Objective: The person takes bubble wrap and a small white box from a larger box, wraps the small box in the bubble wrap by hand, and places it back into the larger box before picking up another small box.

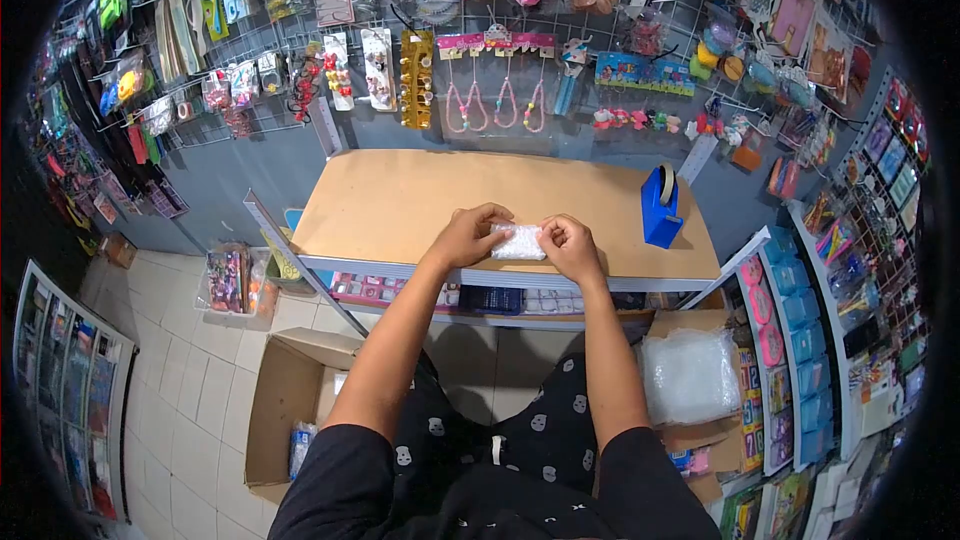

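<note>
A small clear plastic packet [519,241] with pale contents lies on the brown tabletop [400,200] near its front edge. My left hand [470,233] grips the packet's left end, fingers curled over its top. My right hand [569,246] pinches its right end. Both hands rest low on the table, close together, with the packet stretched between them.
A blue tape dispenser [661,205] stands on the table's right side. Wire racks of hanging trinkets [500,90] cover the wall behind. An open cardboard box [290,400] sits on the floor at left; a box of bubble wrap [690,375] at right.
</note>
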`<state>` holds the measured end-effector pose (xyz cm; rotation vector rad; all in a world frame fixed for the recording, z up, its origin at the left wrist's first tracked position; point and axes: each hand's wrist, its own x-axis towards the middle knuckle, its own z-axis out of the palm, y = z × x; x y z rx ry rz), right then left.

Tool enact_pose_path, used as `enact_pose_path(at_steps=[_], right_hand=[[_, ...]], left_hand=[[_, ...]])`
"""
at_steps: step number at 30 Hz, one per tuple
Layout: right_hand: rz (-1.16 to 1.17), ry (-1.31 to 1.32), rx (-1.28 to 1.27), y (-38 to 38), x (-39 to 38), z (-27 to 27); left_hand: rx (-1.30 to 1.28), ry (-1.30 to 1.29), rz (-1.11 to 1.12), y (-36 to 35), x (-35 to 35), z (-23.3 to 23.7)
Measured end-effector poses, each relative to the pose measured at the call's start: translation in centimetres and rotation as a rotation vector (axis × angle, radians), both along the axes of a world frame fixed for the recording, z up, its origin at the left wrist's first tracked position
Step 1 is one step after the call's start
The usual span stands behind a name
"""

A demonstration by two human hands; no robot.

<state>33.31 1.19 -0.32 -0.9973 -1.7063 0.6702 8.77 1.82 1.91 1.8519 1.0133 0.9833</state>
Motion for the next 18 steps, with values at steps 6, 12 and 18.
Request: enact_pose_path(at_steps=[6, 12, 18], right_hand=[[-0.091, -0.076, -0.044, -0.4, 0.1, 0.6], [-0.072, -0.075, 0.06, -0.5, 0.0, 0.9], [-0.186, -0.107, 0.135, -1.4, -0.2, 0.8]], left_hand=[[0.139, 0.032, -0.005, 1.0, -0.1, -1.4], [0.274, 0.128, 0.082, -0.7, -0.1, 1.1], [0.362, 0.104, 0.012, 0.4, -0.2, -0.5]])
